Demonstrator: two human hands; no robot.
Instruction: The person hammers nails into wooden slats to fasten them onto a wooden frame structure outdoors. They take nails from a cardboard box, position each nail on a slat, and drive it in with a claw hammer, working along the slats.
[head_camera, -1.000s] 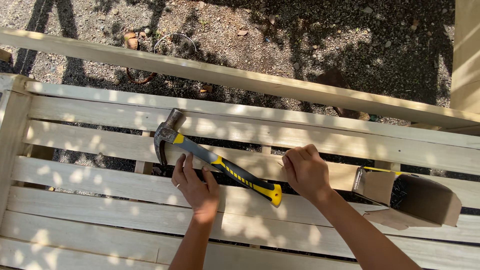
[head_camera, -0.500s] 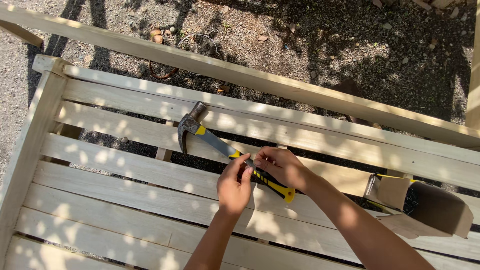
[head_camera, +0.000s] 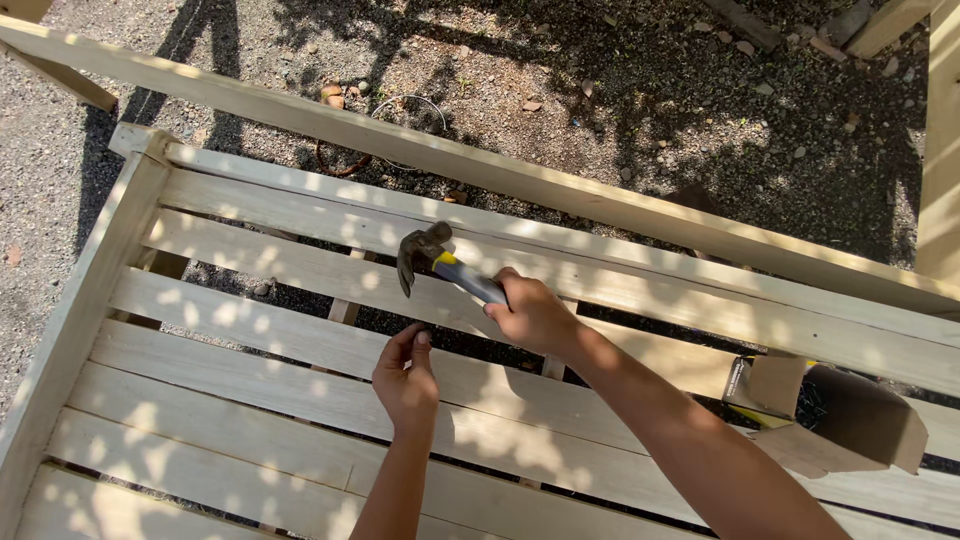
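Right hand (head_camera: 535, 315): fist closed round handle of claw hammer (head_camera: 440, 262); hammer head was raised just above slats, claw end twd upper left. Left hand (head_camera: 405, 375): fingers pressed together, pinching sm. dark item at fingertips, prob. a nail (head_camera: 421, 329), against edge of a slat; too small to confirm. Wooden slatted frame (head_camera: 250, 350): pale boards, gaps betw., lay over gravel (head_camera: 560, 90). Open cardboard box (head_camera: 830, 415): rested on slats, far right, well apart from both hands.
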